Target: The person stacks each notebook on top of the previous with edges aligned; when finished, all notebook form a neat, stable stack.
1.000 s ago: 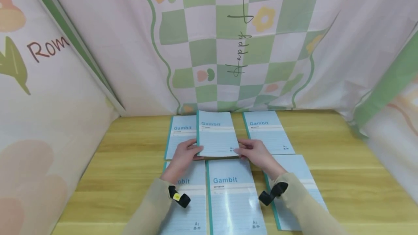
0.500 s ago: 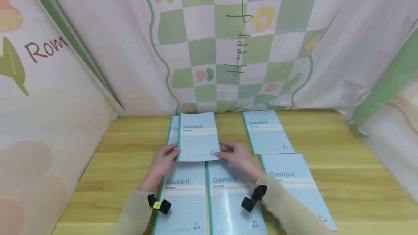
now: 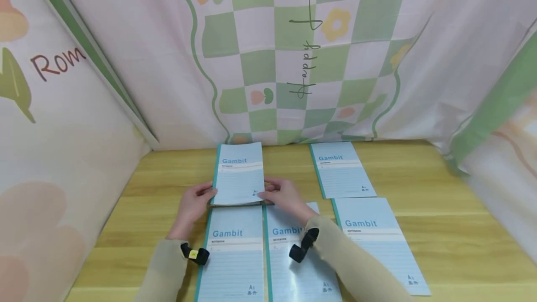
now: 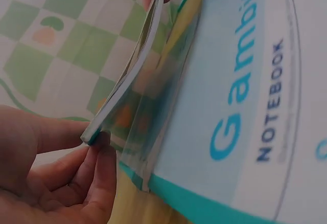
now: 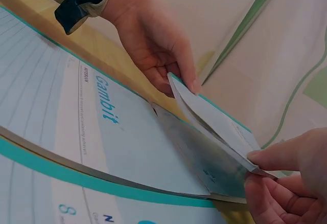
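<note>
While one notebook (image 3: 238, 178) was pinched by the left hand (image 3: 194, 204) and right hand (image 3: 285, 196), four flat notebooks (image 3: 235, 264) were seen. Two were positioned right of the hands.

Notebook covers (image 3: 239, 178) — smooth, glossy paper

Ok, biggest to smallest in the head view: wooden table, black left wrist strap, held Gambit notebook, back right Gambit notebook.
1. Wooden table
2. Held Gambit notebook and back right Gambit notebook: too alike to rank
3. Black left wrist strap
</note>
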`<action>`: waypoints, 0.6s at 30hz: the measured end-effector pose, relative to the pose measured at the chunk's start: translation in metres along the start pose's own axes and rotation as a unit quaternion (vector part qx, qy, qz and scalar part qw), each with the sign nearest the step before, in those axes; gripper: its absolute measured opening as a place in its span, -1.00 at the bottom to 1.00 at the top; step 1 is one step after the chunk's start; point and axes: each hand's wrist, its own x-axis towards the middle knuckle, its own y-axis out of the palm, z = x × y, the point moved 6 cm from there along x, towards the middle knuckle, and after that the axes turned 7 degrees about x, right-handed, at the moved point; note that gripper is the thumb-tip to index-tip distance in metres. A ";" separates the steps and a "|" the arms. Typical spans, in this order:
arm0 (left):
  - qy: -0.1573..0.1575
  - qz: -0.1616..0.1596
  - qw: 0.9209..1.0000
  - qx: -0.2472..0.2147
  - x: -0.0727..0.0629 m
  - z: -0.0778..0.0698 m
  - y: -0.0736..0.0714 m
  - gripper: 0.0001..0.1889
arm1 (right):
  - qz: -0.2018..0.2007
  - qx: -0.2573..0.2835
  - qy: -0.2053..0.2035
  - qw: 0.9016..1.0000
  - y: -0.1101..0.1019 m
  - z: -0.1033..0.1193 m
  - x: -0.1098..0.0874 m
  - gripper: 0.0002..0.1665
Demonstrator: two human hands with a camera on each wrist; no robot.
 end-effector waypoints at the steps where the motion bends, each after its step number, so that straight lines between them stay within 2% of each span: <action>1: -0.002 -0.003 1.000 0.003 0.002 0.001 -0.001 -0.57 | 0.002 0.001 0.003 1.000 0.002 0.000 0.002 -0.33; 7: -0.020 -0.007 1.000 0.012 0.008 0.007 -0.002 -0.59 | 0.007 0.002 0.010 1.000 0.010 -0.005 0.010 -0.33; 18: -0.022 -0.009 0.999 0.035 0.014 0.013 -0.002 -0.60 | 0.019 -0.021 0.009 1.000 0.013 -0.004 0.008 -0.28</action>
